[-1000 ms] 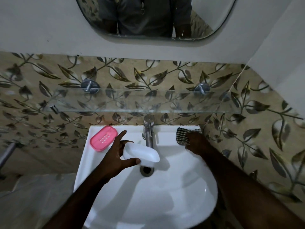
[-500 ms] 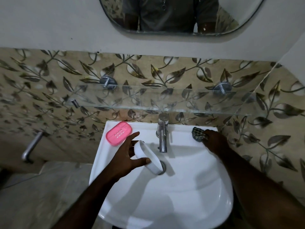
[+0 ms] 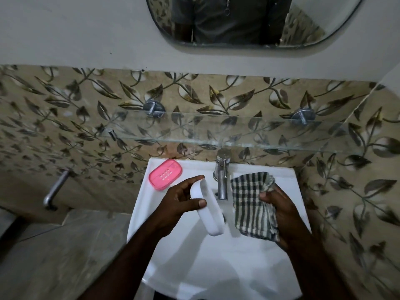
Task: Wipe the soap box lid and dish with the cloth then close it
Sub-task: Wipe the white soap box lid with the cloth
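My left hand (image 3: 180, 204) grips the white soap box lid (image 3: 208, 211) over the basin, tilted on edge with its hollow side facing right. My right hand (image 3: 279, 207) holds a dark checked cloth (image 3: 251, 202), which hangs spread out just right of the lid and apart from it. The pink soap dish (image 3: 165, 174) lies on the back left corner of the white sink (image 3: 216, 267), untouched.
A chrome tap (image 3: 221, 176) stands at the back of the sink between the lid and the cloth. A glass shelf (image 3: 238, 135) juts out above the tap. A mirror (image 3: 249, 20) hangs higher up. A metal pipe (image 3: 55, 189) sticks out of the left wall.
My right hand lifted the cloth from the sink's back right corner and brought it forward, now spread open. My left hand tipped the lid more upright.
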The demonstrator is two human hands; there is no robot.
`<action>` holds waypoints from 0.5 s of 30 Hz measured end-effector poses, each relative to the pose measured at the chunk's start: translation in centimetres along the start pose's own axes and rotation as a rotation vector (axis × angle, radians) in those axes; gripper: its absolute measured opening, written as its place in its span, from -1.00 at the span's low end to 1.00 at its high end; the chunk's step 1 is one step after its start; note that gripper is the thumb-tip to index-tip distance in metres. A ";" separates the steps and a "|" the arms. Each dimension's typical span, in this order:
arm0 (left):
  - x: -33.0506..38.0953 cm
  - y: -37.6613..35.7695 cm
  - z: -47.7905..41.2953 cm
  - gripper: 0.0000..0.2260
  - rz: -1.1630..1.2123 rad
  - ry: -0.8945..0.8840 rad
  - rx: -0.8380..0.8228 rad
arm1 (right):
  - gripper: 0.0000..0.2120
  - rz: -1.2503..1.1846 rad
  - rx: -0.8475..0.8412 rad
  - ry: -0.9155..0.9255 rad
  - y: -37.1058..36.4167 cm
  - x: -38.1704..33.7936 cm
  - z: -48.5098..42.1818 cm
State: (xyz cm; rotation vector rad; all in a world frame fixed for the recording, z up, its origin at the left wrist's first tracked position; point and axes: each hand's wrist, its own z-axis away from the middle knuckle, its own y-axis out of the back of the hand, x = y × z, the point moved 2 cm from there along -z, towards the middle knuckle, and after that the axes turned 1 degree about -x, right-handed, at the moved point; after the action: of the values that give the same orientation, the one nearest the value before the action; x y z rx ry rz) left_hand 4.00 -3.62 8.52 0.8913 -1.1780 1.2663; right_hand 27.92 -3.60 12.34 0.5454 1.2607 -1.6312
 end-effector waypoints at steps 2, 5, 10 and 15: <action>0.1 0.1 0.0 -0.38 0.030 -0.013 -0.005 | -0.71 0.089 0.016 0.046 -1.9 -0.3 0.7; 0.4 0.4 0.0 -0.33 0.056 -0.019 0.003 | -0.76 0.109 -0.007 0.014 -3.5 -0.3 1.5; 0.9 0.4 0.5 -0.31 0.049 -0.034 -0.030 | -0.80 0.238 -0.037 -0.030 -5.1 1.0 2.1; 1.3 0.3 1.2 -0.31 0.051 -0.046 -0.086 | -0.86 0.385 -0.078 0.006 -6.5 1.6 2.8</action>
State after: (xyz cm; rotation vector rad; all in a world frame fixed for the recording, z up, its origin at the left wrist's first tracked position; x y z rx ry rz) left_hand 3.38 -4.47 10.04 0.8349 -1.2892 1.2321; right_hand 22.14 -6.84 15.20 0.6972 1.1363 -1.2550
